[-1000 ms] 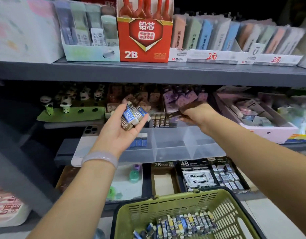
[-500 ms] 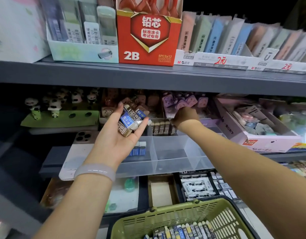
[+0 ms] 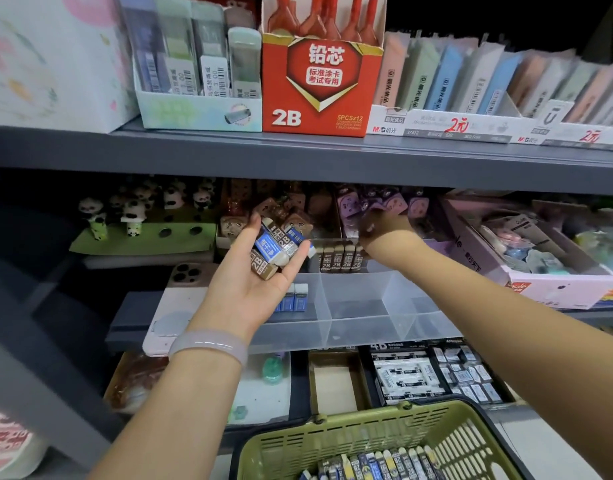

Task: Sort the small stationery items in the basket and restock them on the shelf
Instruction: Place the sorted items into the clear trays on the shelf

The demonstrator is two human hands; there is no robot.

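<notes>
Cradling "2B" erasers (image 3: 275,249) in left hand (image 3: 253,278) (loosely curled), right hand (image 3: 384,233) grip unclear.

**Readable print on your shelves**

At your twelve o'clock, the red carton (image 3: 321,81) reads "铅芯", "标准涂卡考试专用", "2B" and "5PCSx12". At two o'clock, the white tray front (image 3: 447,128) shows "M&G晨光", "37412" and a red "2元". The brown erasers (image 3: 339,259) in the clear organiser say "2B"; so does one in your left hand (image 3: 260,271).

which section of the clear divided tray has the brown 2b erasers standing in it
The back middle section of the clear tray, where the brown 2B erasers stand beside the right hand.
</notes>
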